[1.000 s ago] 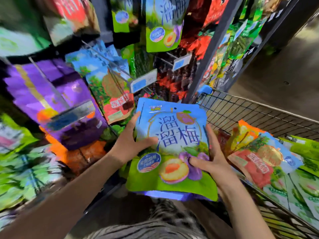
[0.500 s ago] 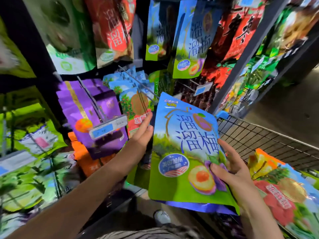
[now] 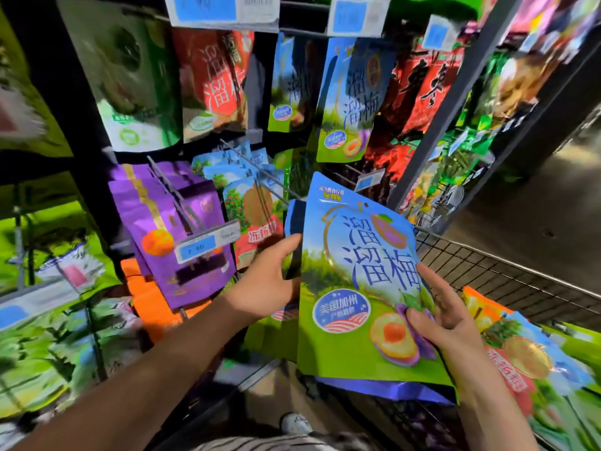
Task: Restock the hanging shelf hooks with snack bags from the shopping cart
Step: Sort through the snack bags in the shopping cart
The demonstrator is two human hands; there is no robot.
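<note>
your right hand (image 3: 455, 317) pinches the lower right edge of the blue-and-green plastic plum snack bag (image 3: 357, 281), held upright beside the wire shopping cart (image 3: 504, 278); left hand (image 3: 266, 284) straight-fingered at its left edge; matching hanging bags (image 3: 348, 102) lie above its top edge

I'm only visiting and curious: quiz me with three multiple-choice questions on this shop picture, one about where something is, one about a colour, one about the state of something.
1. From the held snack bag, the wire cart lies:
A. left
B. right
C. above

2. The hanging bags behind the price tag, beside the left hand, are:
A. purple
B. white
C. black

3. The held snack bag is:
A. hung on a hook
B. lying in the cart
C. gripped by the right hand

Answers:
1. B, the cart's wire wall shows past the bag's right edge.
2. A, their fronts are plainly purple.
3. C, the thumb presses the bag's front.
</note>
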